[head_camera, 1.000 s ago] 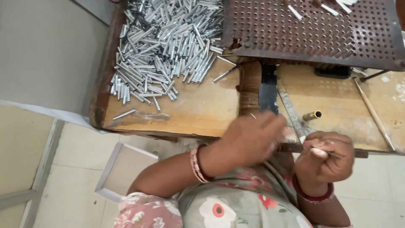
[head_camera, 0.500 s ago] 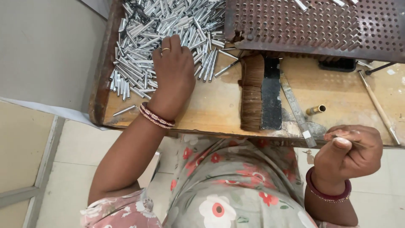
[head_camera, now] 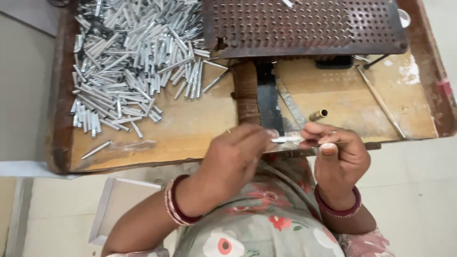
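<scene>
Two hands meet over the counter (head_camera: 190, 133) edge: the left hand (head_camera: 233, 159) pinches one end of a small metal tube (head_camera: 287, 139), the right hand (head_camera: 340, 154) grips the other. Such a light fingertip hold could let it slip to the floor.

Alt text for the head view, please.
Both hands, left hand and right hand, hold one small silver tube between them over a wooden tray. A pile of silver tubes lies upper left, beside a perforated metal plate.
</scene>
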